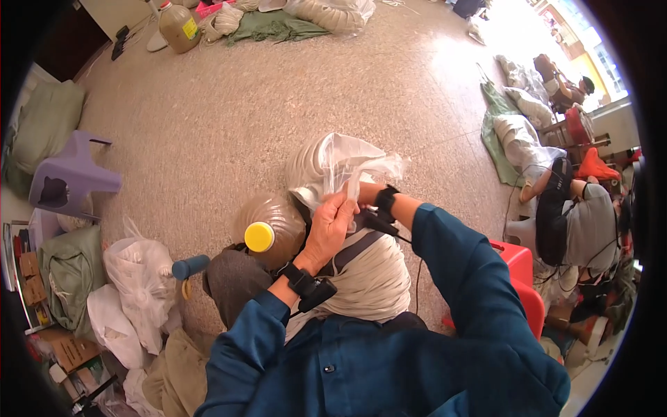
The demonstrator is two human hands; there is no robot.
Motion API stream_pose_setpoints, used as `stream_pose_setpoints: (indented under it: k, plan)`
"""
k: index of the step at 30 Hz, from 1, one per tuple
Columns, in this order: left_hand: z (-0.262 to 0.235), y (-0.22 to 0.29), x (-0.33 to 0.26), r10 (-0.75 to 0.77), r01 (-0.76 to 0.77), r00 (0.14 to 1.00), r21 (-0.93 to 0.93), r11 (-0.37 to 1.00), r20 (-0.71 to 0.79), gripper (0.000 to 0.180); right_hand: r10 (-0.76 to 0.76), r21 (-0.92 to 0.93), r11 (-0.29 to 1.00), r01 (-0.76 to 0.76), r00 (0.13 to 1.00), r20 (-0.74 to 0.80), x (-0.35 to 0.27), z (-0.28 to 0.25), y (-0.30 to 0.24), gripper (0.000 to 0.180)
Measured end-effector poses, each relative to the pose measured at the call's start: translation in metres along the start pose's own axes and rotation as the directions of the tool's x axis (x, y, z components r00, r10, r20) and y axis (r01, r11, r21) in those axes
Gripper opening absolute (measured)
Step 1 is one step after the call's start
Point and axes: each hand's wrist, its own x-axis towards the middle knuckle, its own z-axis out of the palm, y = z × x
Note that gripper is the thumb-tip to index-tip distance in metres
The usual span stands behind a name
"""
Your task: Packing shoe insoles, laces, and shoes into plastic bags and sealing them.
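Two hands meet at the centre of your view, both on a thin clear plastic bag (351, 161) that billows up toward 12 o'clock from your fingers. Your left hand (328, 229) is closed on the bag's lower edge, fingers curled around the film — a firm pinch. Your right hand (365, 191) sits just at 1 o'clock from the left, mostly hidden behind the plastic; it touches the bag, but you cannot tell how its fingers are set. Each wrist carries a black strap with a small device. Beneath the bag lies a pale bundle of ribbed white material (372, 274), resting across your lap. At 9 o'clock from your left hand, close by, stands a large jug (274, 222) with a yellow cap (259, 236). Farther toward 8 o'clock lie white plastic sacks (142, 278) on the speckled floor (229, 118).
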Motion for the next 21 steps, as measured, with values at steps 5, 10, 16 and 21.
stream_pose_setpoints:
  k: [5,10,16,21]
  plan:
    - [0.012,-0.001,0.025,-0.117,0.125,0.986,-0.062,0.99,0.123,0.027,-0.26,-0.142,0.956,0.257,0.966,-0.002,0.049,0.004,0.08,0.016]
    - [0.008,-0.02,-0.024,0.018,-0.006,0.999,0.256,0.967,-0.046,0.028,-0.233,-0.526,0.848,-0.059,0.85,-0.471,0.05,0.039,0.028,0.025]
    - [0.024,0.001,-0.045,0.131,-0.13,0.991,0.438,0.89,0.028,0.029,-0.119,-0.441,0.891,-0.108,0.882,-0.456,0.025,0.029,0.014,0.032]
    - [0.03,0.003,-0.062,0.19,-0.177,0.982,0.423,0.889,0.013,0.028,-0.136,-0.29,0.957,-0.032,0.83,-0.541,0.032,0.034,0.035,0.031]
